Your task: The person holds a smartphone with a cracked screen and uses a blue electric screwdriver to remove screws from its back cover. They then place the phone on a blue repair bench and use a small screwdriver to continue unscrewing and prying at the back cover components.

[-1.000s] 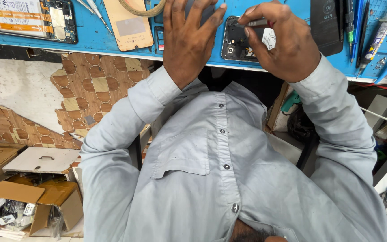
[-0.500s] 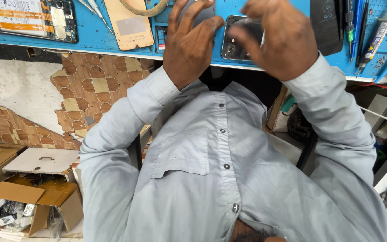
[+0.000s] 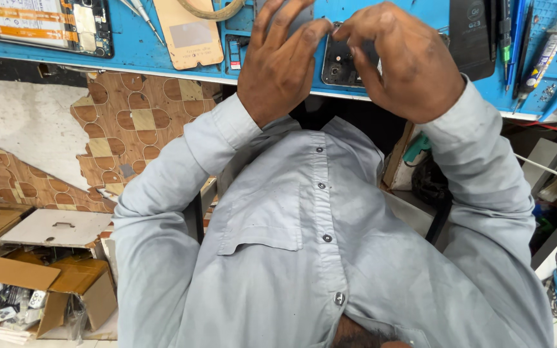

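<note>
Blue surface [image 3: 162, 55] runs along 12 o'clock, littered with parts. Left hand [image 3: 278, 64] rests spread and loose beside the opened phone [image 3: 342, 61]; right hand [image 3: 401, 61] pinches at its top edge (grip contents hidden). Phone back off; reassembly apparently pending.

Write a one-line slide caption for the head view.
Left hand and right hand work a dark opened phone on a blue mat.

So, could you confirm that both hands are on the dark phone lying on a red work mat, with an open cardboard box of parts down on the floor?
Not quite: the head view shows the work mat is blue, not red. The rest holds: the left hand and right hand are on the dark phone, and the open cardboard box sits on the floor.
</note>
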